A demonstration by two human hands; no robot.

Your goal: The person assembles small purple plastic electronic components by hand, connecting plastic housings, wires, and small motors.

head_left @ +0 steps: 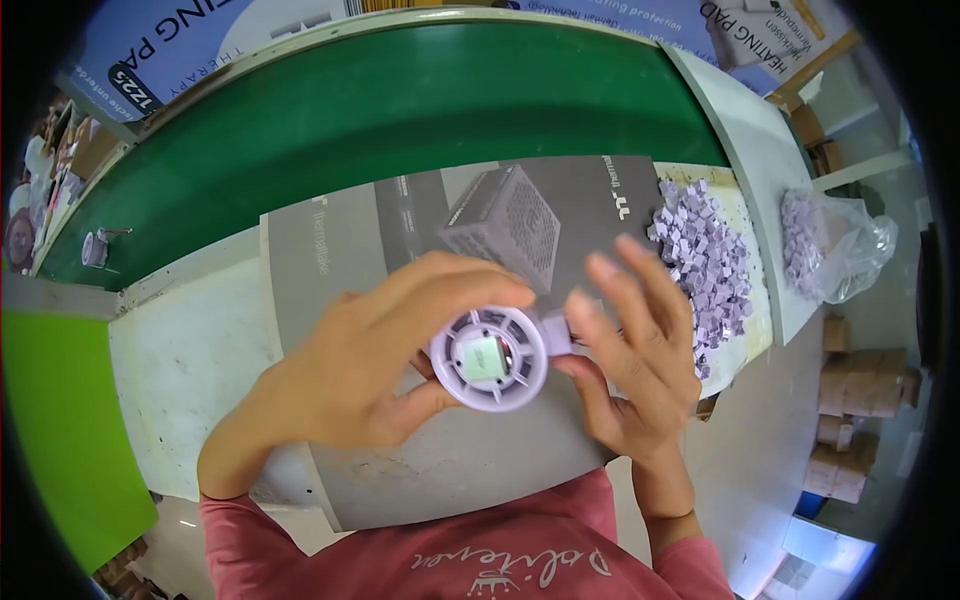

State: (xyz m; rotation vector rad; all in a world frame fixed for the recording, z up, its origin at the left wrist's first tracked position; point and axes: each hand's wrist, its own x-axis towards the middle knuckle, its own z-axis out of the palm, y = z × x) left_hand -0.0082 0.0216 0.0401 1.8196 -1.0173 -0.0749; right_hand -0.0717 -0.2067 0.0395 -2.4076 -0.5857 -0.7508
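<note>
A round lilac plastic housing (492,401), like a small fan body, is held over the bench. Its open face shows spokes around a pale green square part (484,359) with a bit of red wire beside it. My left hand (385,345) grips the housing's rim between thumb and fingers. From the housing's right side sticks out a short lilac stub (560,335). My right hand (635,365) has thumb and forefinger on either side of this stub, its other fingers raised and slightly blurred. Beneath both hands lies a flat grey printed cardboard sheet (350,420).
Many small lilac plastic pieces (705,265) are heaped right of the cardboard. A clear plastic bag (850,255) of similar pieces lies beyond a pale divider (745,150). Across the back runs a green belt (400,100), with a lilac part (95,248) at its left end.
</note>
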